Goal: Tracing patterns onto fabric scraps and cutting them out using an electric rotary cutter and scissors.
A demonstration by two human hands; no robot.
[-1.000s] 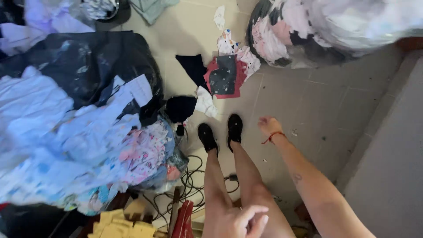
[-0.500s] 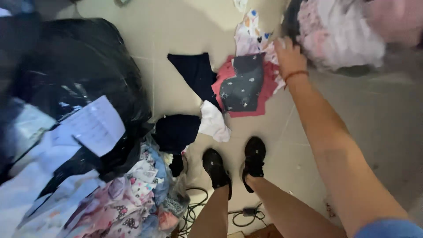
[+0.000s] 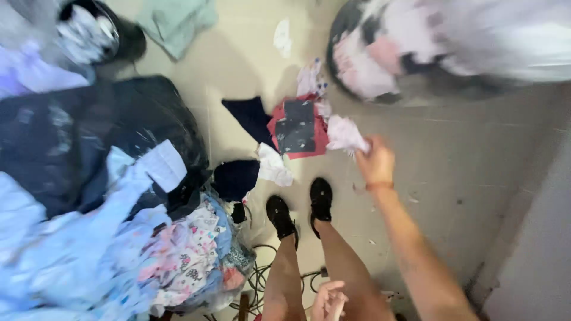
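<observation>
Seen from the head camera, the right hand [image 3: 376, 161] was closed around a pale pink scrap of cloth [image 3: 345, 134], held up off the tiled floor [image 3: 452, 172] just right of a red and dark patterned garment [image 3: 296, 128]. The left hand [image 3: 329, 300] lay on the thigh at the lower edge, fingers loosely curled and holding nothing. A large bag of white and pink clothes [image 3: 416, 47], blurred, filled the upper right corner. At left a black plastic bag [image 3: 119, 131] bulged with dark fabric, and below it a clear bag of printed clothes [image 3: 196, 261] leaned against a heap of light blue cloth [image 3: 65, 249]. Black shoes [image 3: 300, 208] stood between these piles. Bare tile lay to the right, bounded by a grey wall [image 3: 535, 255].
</observation>
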